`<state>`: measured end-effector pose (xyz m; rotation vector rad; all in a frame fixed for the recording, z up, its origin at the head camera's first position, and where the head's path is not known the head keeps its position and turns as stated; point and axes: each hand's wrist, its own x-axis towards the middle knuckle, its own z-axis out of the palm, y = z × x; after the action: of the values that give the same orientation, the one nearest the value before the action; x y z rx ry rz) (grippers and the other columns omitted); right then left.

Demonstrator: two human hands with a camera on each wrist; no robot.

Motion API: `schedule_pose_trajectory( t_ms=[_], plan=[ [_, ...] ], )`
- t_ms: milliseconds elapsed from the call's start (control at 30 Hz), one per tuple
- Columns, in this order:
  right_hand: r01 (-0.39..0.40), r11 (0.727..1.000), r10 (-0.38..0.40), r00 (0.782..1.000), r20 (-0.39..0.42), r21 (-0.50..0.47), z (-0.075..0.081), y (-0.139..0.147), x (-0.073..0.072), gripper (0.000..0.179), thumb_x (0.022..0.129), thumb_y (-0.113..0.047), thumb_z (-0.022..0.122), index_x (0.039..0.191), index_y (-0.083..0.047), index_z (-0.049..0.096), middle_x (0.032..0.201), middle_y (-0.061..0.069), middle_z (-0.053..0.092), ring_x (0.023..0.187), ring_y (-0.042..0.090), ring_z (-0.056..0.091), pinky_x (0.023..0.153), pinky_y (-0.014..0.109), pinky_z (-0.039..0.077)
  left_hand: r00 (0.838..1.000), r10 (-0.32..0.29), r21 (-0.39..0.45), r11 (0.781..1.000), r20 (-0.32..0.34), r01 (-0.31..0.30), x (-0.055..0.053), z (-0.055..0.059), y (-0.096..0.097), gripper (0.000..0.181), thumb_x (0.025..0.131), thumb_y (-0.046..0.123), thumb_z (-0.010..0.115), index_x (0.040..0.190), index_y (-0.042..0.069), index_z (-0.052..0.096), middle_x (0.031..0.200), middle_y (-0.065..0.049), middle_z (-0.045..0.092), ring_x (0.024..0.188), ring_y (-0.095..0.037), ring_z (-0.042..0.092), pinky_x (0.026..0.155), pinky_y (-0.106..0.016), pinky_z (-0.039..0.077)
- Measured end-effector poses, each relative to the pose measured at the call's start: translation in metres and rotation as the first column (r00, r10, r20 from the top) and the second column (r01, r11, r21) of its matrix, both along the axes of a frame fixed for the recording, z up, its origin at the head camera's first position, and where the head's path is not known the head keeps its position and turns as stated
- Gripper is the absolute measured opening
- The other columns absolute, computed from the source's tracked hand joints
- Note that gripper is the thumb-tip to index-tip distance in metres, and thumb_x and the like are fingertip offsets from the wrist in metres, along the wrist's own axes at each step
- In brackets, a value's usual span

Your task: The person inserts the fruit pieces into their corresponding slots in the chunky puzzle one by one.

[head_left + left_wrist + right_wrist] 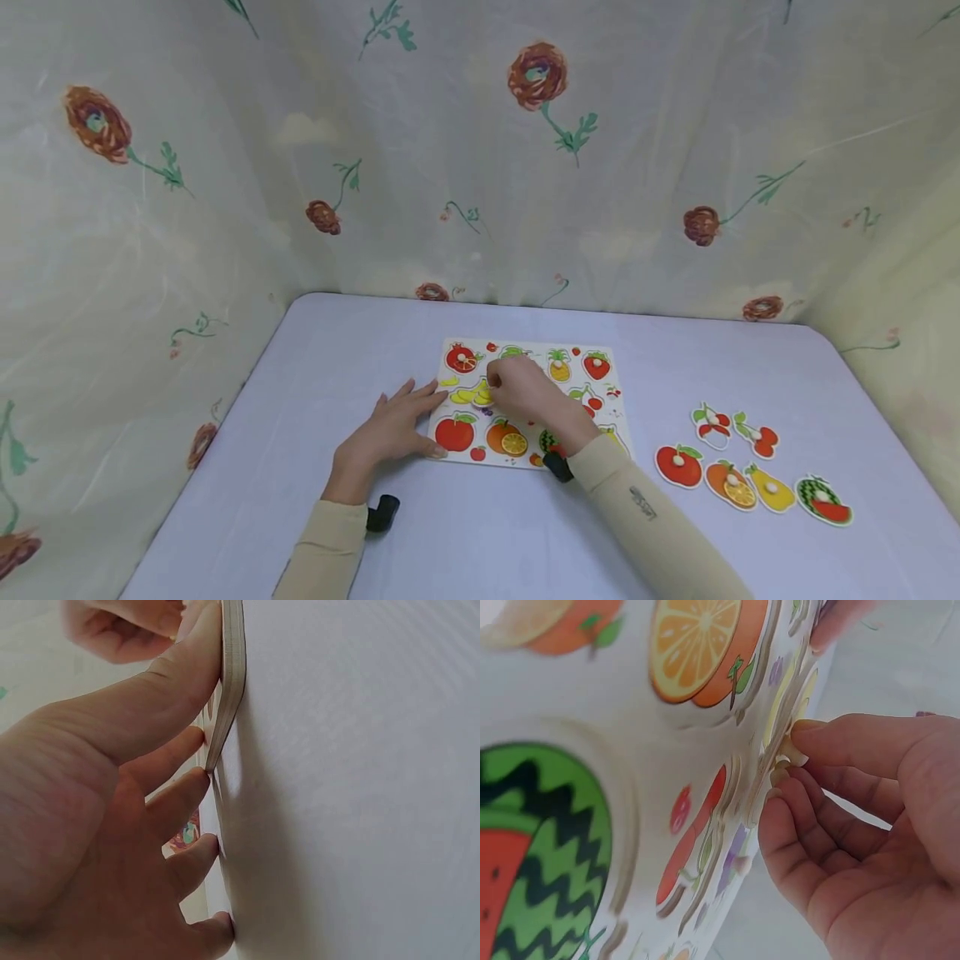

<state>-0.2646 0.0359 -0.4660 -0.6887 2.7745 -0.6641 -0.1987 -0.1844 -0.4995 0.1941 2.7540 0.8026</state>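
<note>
A white wooden fruit puzzle board [452,458] lies on the table. My right hand [525,392] is over its middle, pinching the small pale knob [793,754] of a yellow banana piece [467,396] between thumb and fingers. The banana piece is at its picture on the board; whether it sits fully down in the recess I cannot tell. At the board's left side my left hand [390,425] rests with fingers spread, thumb and fingertips touching the edge. Knobbed pomegranate [461,359], pineapple [558,367] and strawberry [596,365] pieces are on the board's far row.
Right of the board lie several loose knobbed pieces: an apple [678,466], an orange [731,486], a pear [771,488], a watermelon [824,501], cherries [765,442] and another red fruit piece [712,426]. A flowered curtain [450,125] hangs behind the white table [360,333].
</note>
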Motion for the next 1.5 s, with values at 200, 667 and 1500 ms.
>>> schedule_pose_trajectory(
  t_ms=[200,667,1500],
  plan=[
    [-0.017,1.0,0.017,1.0,-0.017,0.003,-0.005,-0.006,-0.004,0.015,0.093,-0.01,0.06,0.08,-0.013,0.066,0.077,0.002,0.059,0.075,0.019,0.052,0.066,0.027,0.043,1.0,-0.003,-0.005,1.0,0.002,0.003,0.0,0.0,0.001,0.088,0.074,0.033,0.087,0.15,0.025,0.045,0.163,0.002,0.032,0.156,-0.032,0.012,0.123,-0.066,0.006],
    [-0.009,0.999,0.01,1.0,0.015,-0.041,-0.006,-0.021,-0.006,0.011,0.094,-0.012,0.063,0.085,-0.012,0.07,0.083,0.001,0.065,0.073,0.017,0.056,0.062,0.025,0.048,1.0,0.006,-0.014,1.0,0.005,-0.005,-0.001,0.002,-0.001,0.092,0.072,0.036,0.087,0.151,0.025,0.043,0.163,0.002,0.032,0.156,-0.031,0.012,0.123,-0.065,0.007],
    [0.028,0.999,-0.027,1.0,0.016,-0.044,-0.013,-0.034,-0.005,0.01,0.093,-0.015,0.066,0.086,-0.01,0.07,0.082,0.003,0.066,0.066,0.016,0.058,0.054,0.023,0.047,1.0,0.006,-0.025,1.0,0.006,-0.006,0.0,0.002,0.0,0.091,0.073,0.035,0.087,0.151,0.025,0.043,0.164,0.002,0.032,0.156,-0.031,0.012,0.123,-0.065,0.007]
  ],
)
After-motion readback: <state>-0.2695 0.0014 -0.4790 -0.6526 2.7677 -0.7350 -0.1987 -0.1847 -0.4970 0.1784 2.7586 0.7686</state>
